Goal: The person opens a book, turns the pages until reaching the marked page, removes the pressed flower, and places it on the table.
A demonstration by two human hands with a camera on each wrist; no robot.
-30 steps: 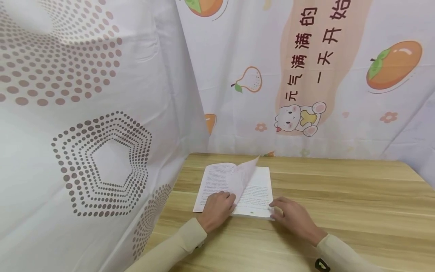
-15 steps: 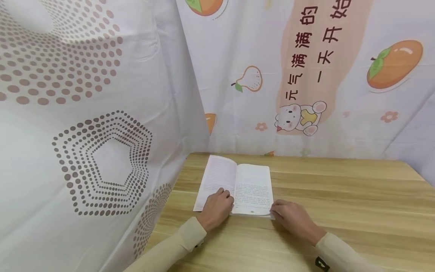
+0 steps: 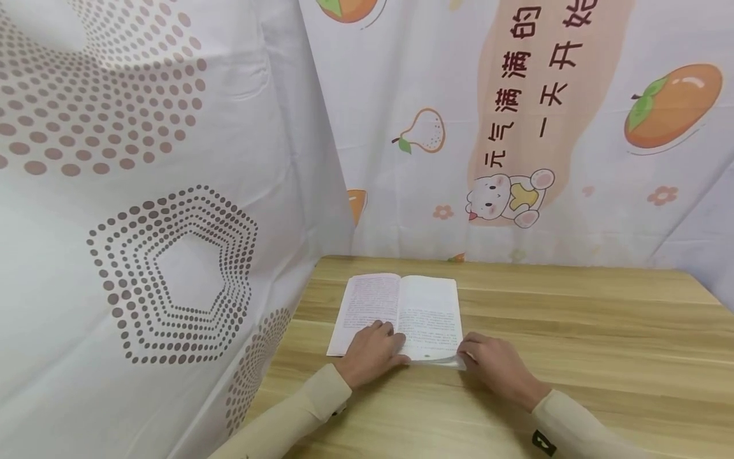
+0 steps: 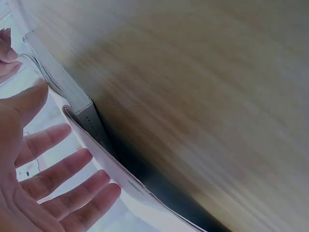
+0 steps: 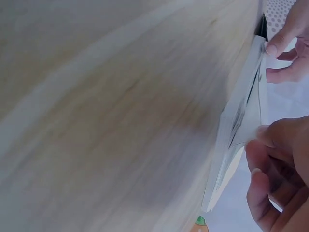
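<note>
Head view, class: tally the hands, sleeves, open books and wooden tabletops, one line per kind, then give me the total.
Hands: 2 (left hand, right hand)
Sleeves: 2 (left sleeve, right sleeve)
Open books: 1 (book)
Wooden tabletops: 1 (tabletop)
Total: 6

Wearing cream, long-sleeved

My left sleeve (image 3: 287, 415) and right sleeve (image 3: 576, 424) match: plain cream, wrist-length. Left hand (image 3: 373, 354) and right hand (image 3: 500, 368): bare. Dark patch (image 3: 543, 444), pale-marked, at the near left edge of my right sleeve. Dark bit (image 3: 339, 411) by my left sleeve's right edge, too small to make out.
</note>
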